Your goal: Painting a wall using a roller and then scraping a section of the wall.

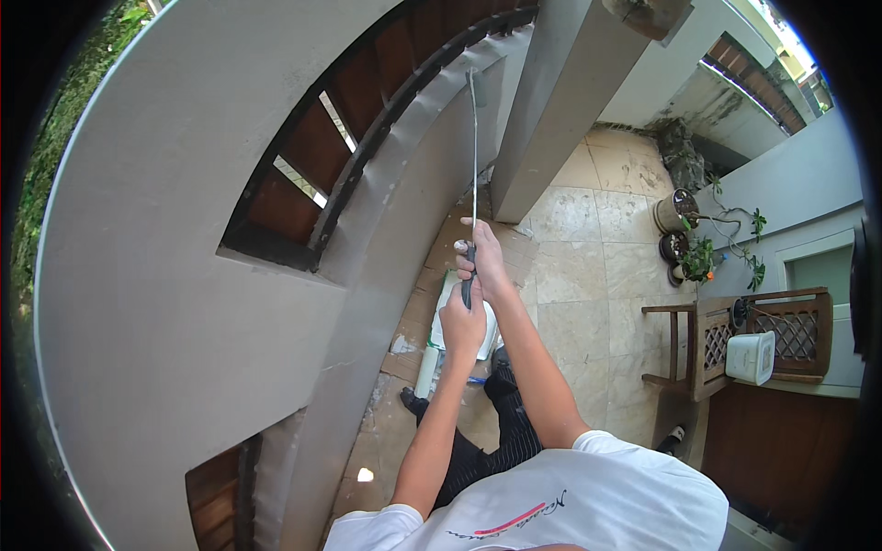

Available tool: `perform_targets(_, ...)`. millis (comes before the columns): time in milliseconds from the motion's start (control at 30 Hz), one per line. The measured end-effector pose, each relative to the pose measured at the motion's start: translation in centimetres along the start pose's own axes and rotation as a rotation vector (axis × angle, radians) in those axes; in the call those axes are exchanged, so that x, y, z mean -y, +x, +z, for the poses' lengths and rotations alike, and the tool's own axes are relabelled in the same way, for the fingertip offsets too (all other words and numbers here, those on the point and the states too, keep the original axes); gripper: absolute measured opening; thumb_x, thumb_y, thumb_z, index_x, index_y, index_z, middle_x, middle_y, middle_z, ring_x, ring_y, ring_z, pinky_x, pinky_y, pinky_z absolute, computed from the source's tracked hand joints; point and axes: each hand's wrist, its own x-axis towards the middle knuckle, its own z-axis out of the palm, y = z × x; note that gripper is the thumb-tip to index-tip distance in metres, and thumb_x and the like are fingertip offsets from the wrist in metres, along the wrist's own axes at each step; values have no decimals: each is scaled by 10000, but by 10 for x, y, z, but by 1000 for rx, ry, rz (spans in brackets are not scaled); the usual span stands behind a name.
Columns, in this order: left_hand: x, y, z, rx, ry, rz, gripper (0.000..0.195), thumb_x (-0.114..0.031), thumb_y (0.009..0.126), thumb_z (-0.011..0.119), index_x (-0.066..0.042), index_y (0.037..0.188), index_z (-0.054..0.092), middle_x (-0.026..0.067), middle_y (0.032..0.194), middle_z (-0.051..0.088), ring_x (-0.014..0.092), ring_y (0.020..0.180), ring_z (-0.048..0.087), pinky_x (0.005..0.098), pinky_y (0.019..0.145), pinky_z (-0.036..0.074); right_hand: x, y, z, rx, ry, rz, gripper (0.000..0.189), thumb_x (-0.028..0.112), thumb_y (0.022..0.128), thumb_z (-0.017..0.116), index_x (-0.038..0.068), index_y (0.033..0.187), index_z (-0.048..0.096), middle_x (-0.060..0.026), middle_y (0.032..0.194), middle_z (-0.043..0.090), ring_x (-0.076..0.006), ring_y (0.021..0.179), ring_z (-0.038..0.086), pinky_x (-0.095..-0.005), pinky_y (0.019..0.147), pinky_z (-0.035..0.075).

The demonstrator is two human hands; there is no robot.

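Both hands are on a paint roller with a long thin metal rod (475,151) and a dark handle (466,293). My left hand (460,324) wraps the lower end of the handle, thumb along it. Just above, my right hand (488,255) holds the upper handle, with whitish smears on some fingers. At the rod's far end the grey roller head (477,89) lies against the low wall (427,179), beside a square pillar (551,96). Below my hands stands a white container with a green edge (441,303), partly hidden by my arms.
Paint-spotted cardboard (406,344) covers tiles along the wall; a pale cylinder (427,370) lies there near my feet. Brown slats (310,158) fill the wall opening. To the right are potted plants (679,206) and a wooden chair (713,344) with a white bucket (750,358).
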Motion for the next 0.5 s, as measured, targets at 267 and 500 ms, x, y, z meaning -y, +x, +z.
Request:
perform_targets(267, 19, 55, -17, 34, 102, 88, 338, -296, 893, 441, 10, 971, 561, 271, 776, 590, 450, 772, 556, 502, 663, 435, -16, 44, 20, -62, 57, -97, 441, 254, 976, 294, 339, 1394, 181, 10, 671, 351, -63, 456, 269, -179, 379, 279)
perform_targets(500, 20, 95, 1, 41, 125, 65, 355, -335, 883, 451, -9, 949, 575, 257, 808, 598, 440, 791, 560, 486, 680, 435, -3, 88, 14, -40, 63, -48, 439, 244, 978, 280, 362, 1389, 182, 19, 646, 316, -59, 457, 254, -177, 378, 271)
